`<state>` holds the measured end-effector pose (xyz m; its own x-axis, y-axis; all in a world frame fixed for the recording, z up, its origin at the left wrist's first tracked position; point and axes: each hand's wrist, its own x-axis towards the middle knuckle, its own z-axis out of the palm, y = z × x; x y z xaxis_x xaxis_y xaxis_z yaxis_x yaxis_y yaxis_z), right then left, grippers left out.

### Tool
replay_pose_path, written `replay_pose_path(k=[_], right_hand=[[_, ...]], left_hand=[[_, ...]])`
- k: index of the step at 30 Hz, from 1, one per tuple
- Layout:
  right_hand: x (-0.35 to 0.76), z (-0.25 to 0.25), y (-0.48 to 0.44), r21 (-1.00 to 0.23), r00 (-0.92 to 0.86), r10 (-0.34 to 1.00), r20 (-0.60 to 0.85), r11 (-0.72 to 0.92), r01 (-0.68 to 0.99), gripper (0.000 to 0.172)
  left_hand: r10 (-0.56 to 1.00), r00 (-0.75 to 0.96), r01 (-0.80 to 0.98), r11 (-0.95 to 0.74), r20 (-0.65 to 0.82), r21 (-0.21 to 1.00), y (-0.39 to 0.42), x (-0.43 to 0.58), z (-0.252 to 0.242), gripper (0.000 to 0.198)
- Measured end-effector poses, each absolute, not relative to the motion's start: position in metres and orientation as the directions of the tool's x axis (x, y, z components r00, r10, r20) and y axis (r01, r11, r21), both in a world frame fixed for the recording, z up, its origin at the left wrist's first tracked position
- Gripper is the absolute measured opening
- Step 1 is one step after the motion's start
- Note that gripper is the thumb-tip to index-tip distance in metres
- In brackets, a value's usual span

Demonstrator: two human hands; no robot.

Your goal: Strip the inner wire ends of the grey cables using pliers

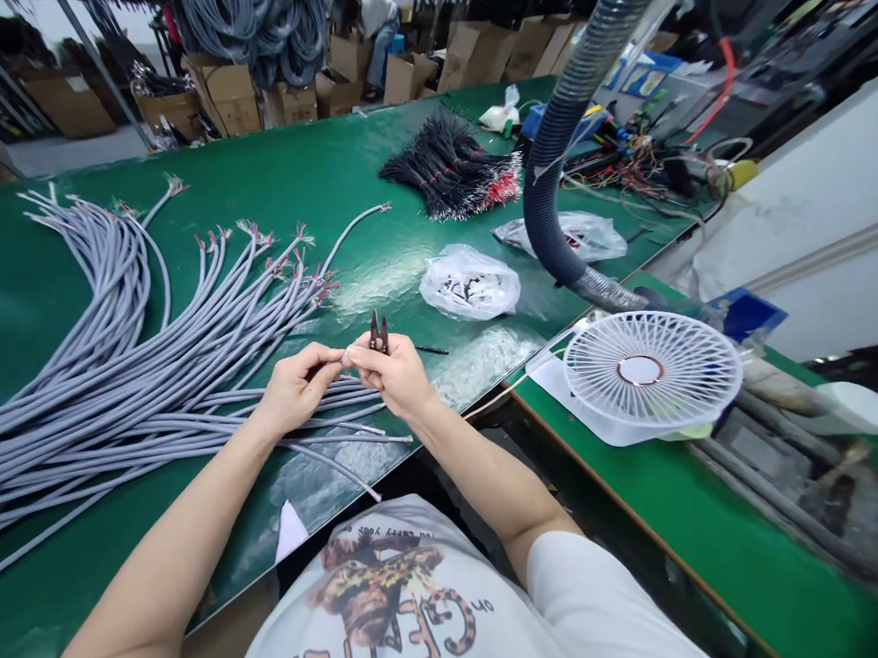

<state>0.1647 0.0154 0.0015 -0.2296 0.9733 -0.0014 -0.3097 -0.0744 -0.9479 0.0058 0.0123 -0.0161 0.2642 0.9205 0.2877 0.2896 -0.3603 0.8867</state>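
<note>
Over the near edge of the cable pile, my left hand (297, 387) pinches what looks like the end of a grey cable, mostly hidden by the fingers. Its fingertips meet those of my right hand (401, 377). In my right hand is a pair of small dark snips (378, 335), blades apart and pointing up, away from me. Below and left of both hands, many long grey cables (148, 374) lie in a bundle, several with stripped ends showing thin red and white wires. A thin black rod-like piece (431, 350) lies just right of my right hand.
A clear bag of small dark parts (470, 283) and a bundle of black wires (450, 168) lie ahead on the green table (337, 156). A ribbed hose (545, 181) hangs at right, near a white fan (652, 369). Farther back, a person (379, 22) bends by cardboard boxes.
</note>
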Motion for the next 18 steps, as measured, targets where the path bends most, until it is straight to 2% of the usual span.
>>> replay_pose_path(k=[3, 7, 11, 15, 18], right_hand=[[0.168, 0.005, 0.020, -0.982, -0.219, 0.972, 0.084, 0.043, -0.186, 0.030], [0.176, 0.012, 0.021, -0.964, -0.326, 0.916, 0.236, 0.263, 0.041, 0.025], [0.182, 0.014, 0.023, -0.915, -0.315, 0.890, 0.330, 0.384, 0.126, 0.022], [0.183, 0.009, 0.029, -0.919, -0.367, 0.874, 0.319, 0.379, 0.106, 0.019], [0.181, 0.004, 0.034, -0.973, -0.418, 0.884, 0.210, 0.230, -0.002, 0.024]], left_hand=[[0.904, 0.260, 0.345, -0.415, 0.339, 0.842, 0.010, 0.009, -0.013, 0.016], [0.888, 0.186, 0.340, -0.459, 0.420, 0.821, 0.009, 0.009, -0.010, 0.014], [0.871, 0.130, 0.308, -0.490, 0.474, 0.815, 0.011, 0.009, -0.010, 0.012], [0.834, 0.123, 0.374, -0.541, 0.538, 0.753, 0.010, 0.007, -0.006, 0.009], [0.779, 0.183, 0.430, -0.612, 0.599, 0.664, 0.008, 0.004, -0.001, 0.006]])
